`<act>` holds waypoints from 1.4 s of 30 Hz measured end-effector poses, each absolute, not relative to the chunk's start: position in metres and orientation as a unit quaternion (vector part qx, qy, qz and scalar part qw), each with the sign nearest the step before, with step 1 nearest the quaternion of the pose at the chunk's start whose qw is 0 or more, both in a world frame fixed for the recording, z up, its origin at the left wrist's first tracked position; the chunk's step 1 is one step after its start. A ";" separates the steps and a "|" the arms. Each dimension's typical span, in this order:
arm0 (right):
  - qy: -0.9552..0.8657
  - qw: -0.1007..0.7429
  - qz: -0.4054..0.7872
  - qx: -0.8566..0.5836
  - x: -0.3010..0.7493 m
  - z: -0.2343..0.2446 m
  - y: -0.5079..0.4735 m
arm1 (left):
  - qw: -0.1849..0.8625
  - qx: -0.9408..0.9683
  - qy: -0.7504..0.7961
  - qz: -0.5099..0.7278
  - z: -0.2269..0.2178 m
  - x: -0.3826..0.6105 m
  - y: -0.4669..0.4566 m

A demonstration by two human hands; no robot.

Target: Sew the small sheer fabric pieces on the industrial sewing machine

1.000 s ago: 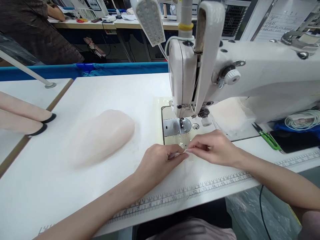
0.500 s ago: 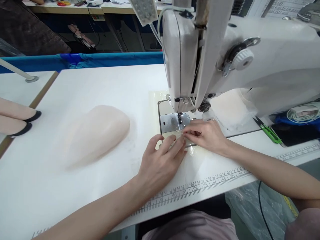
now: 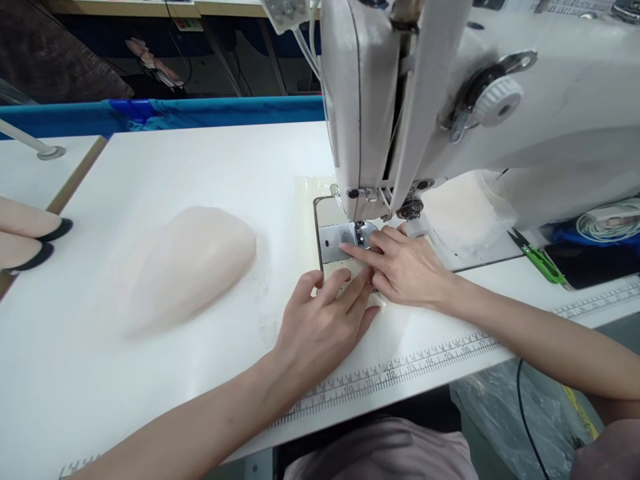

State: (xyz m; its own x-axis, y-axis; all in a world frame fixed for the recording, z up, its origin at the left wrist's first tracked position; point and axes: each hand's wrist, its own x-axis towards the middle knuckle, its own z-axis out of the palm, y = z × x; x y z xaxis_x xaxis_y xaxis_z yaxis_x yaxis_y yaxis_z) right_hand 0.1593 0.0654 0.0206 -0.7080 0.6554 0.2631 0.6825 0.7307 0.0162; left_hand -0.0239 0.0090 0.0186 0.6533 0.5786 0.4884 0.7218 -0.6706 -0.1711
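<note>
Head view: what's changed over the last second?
The left hand opened from its pinch on a pale strip, fingers now spread by the needle plate. The right hand moved forward toward the presser foot, index finger now extended leftward over the plate. The strip is hard to make out now. Unchanged: pale cup-shaped piece, green thread snips.

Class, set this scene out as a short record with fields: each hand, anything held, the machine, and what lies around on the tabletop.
left hand: bent over, close against the right hand
right hand: index finger stretched over the metal plate
held item: cannot be made out
sewing machine: head above the metal plate
left side: pale rounded piece on the white tabletop
right side: green snips
near edge: ruler scale
</note>
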 end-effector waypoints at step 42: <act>-0.911 0.140 -0.141 -0.361 0.175 0.009 0.069 | 0.146 -0.875 -0.425 -0.180 0.018 -0.025 0.025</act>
